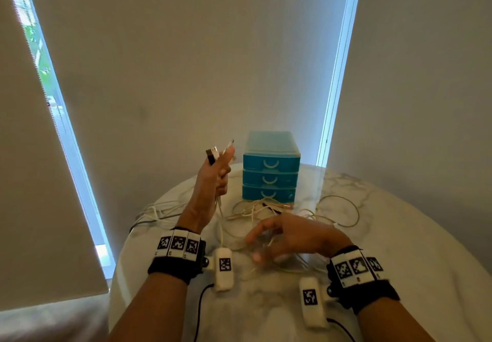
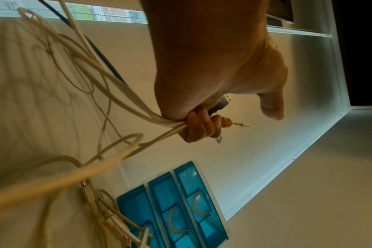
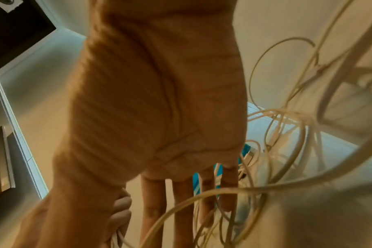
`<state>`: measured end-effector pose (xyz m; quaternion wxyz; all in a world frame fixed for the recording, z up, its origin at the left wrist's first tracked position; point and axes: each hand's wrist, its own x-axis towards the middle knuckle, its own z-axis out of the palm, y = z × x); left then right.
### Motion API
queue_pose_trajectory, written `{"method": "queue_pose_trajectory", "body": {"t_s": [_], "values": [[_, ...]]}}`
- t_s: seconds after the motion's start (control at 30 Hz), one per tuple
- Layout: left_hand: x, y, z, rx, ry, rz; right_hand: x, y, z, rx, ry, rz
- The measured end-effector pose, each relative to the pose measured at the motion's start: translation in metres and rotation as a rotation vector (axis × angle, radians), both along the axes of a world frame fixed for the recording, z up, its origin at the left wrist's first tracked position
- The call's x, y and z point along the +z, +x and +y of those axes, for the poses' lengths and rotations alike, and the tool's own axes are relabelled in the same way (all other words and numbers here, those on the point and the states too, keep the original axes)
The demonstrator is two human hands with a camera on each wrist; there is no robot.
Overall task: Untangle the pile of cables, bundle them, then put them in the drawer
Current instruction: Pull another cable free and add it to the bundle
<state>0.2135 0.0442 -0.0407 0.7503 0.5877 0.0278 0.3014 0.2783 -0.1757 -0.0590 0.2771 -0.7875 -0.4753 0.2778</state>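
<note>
Left hand (image 1: pixel 217 171) grips cable ends (image 1: pixel 213 154); right hand (image 1: pixel 287 235) spread among cables (image 1: pixel 255 208).

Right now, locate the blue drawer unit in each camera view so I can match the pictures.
Head: the blue drawer unit stands upright at the table's far side, centre of the picture, all three drawers closed.
Left wrist: bottom centre, turned on its side, below the left hand gripping cable ends.
Right wrist: only slivers of blue show between the right hand's fingers.
Shared landmark: the tangled white cables in front of the unit.
</note>
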Motion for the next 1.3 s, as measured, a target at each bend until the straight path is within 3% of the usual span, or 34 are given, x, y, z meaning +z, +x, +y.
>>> {"method": "queue_pose_trajectory", "body": {"t_s": [0.1,0.17,0.23,0.33,0.43,0.57,0.7,0.8,0.97,1.17,1.23,1.3], "values": [[-0.003,0.002,0.002,-0.025,0.021,0.010,-0.004,0.009,-0.014,0.133,-0.045,-0.109],[-0.005,0.003,0.004,-0.029,0.000,0.012,-0.006,0.015,-0.019,0.115,0.003,-0.178],[-0.007,0.003,0.005,-0.019,-0.021,0.018,-0.006,0.018,-0.023,-0.017,0.168,-0.175],[-0.006,0.004,0.003,-0.027,0.005,0.015,-0.003,0.020,-0.030,-0.348,0.636,0.055],[-0.004,0.002,-0.003,-0.044,0.066,0.029,-0.008,0.024,-0.032,-0.563,0.856,0.209],[-0.008,-0.001,-0.012,-0.076,0.227,0.114,-0.017,0.025,-0.030,-0.682,0.888,0.387],[-0.002,-0.005,-0.034,-0.041,0.468,0.239,-0.017,0.019,-0.024,-0.641,0.839,0.375],[-0.003,-0.001,-0.043,0.012,0.510,0.229,-0.015,0.015,-0.017,-0.589,0.802,0.362],[-0.010,0.004,-0.032,0.125,0.313,0.150,-0.010,0.011,-0.019,-0.484,0.704,0.244],[-0.009,0.009,0.007,0.339,-0.221,-0.080,0.016,0.026,-0.059,-0.346,0.335,-0.148],[-0.011,0.008,0.014,0.366,-0.272,-0.075,0.017,0.026,-0.071,-0.362,0.409,-0.111],[-0.016,0.010,0.015,0.341,-0.240,0.019,0.012,0.026,-0.072,-0.470,0.645,-0.007]]}}
